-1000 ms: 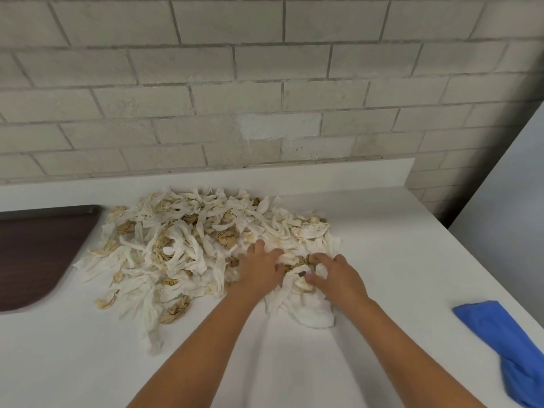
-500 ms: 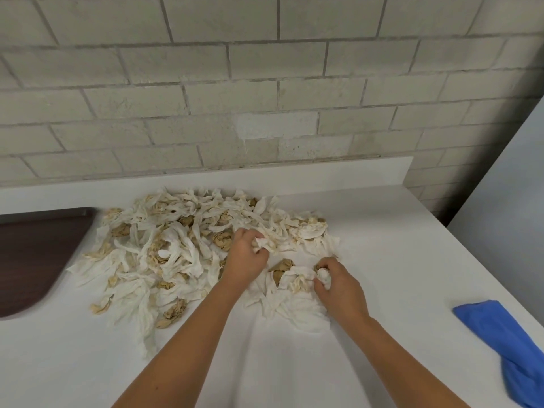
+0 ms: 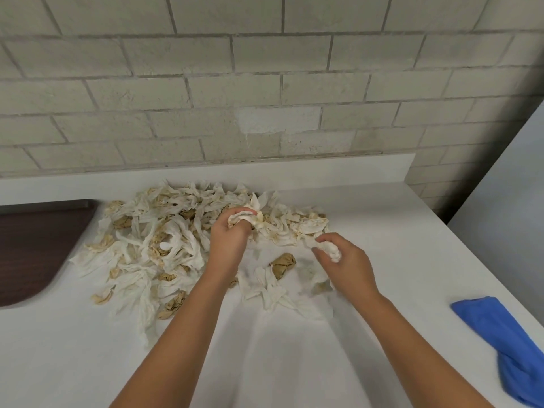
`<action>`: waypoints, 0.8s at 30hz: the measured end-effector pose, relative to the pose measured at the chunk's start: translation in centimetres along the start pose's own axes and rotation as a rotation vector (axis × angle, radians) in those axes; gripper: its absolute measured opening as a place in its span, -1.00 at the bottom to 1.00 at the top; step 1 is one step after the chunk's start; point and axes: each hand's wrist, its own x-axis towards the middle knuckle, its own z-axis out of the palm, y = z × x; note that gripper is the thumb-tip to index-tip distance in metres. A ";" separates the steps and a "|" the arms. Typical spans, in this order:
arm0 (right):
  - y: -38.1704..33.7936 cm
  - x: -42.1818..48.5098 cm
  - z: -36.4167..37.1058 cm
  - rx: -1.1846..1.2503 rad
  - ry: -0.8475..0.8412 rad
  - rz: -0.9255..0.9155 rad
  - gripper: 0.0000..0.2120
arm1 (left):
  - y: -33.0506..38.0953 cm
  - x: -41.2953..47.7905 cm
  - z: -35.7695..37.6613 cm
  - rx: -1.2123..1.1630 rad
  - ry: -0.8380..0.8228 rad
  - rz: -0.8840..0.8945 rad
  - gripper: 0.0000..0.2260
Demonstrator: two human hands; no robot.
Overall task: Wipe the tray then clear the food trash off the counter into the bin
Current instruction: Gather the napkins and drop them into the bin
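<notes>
A pile of stained paper towels (image 3: 164, 245) sprawls over the white surface (image 3: 294, 363) near the back ledge. The dark brown tray (image 3: 35, 245) sits just beside it at the left edge. The left hand (image 3: 232, 234) is curled round a crumpled wad (image 3: 253, 217) at the pile's right side. Near it, the right hand (image 3: 344, 260) pinches a smaller white wad (image 3: 329, 250). Between the hands, a brown lump (image 3: 283, 262) lies on loose paper. A blue cloth (image 3: 506, 343) lies well apart on the right.
</notes>
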 end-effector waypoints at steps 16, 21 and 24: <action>1.9 -4.4 3.8 -0.554 -0.351 0.020 -0.60 | -2.5 -3.6 -3.8 -0.095 0.013 -0.234 -0.69; 1.9 -4.9 2.9 -0.218 -0.175 0.172 -0.86 | -3.2 -4.0 -4.6 -0.154 -0.019 -0.317 -0.76; 1.4 -5.0 1.8 -0.030 -0.051 0.233 -0.91 | -4.0 -4.2 -4.8 -0.080 -0.041 -0.248 -0.83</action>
